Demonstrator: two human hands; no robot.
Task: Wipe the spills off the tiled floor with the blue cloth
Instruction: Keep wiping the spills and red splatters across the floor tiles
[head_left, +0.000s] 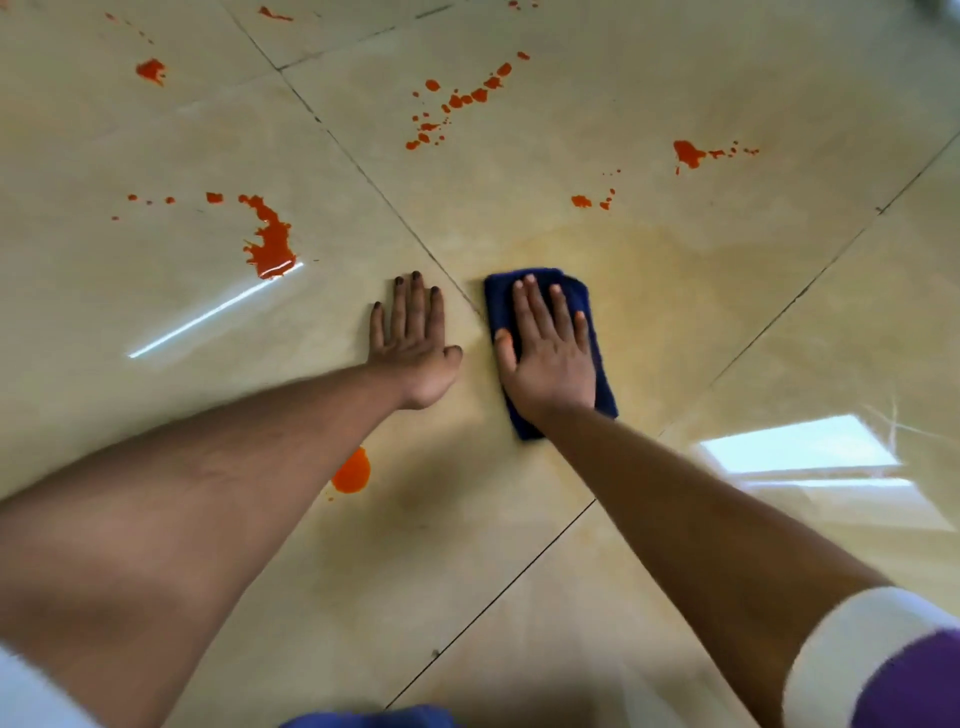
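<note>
A folded blue cloth lies flat on the beige tiled floor. My right hand presses down on it, palm flat and fingers spread. My left hand rests flat on the bare tile just left of the cloth, holding nothing. Orange-red spills dot the floor: a large splash at the left, a trail of drops at the centre back, a blot at the right, a small pair nearer the cloth, and a round puddle beneath my left forearm. A faint orange smear surrounds the cloth.
Dark grout lines cross the glossy floor diagonally. More orange spots lie at the far left back. A bright window reflection shines on the tile at the right. Blue fabric shows at the bottom edge.
</note>
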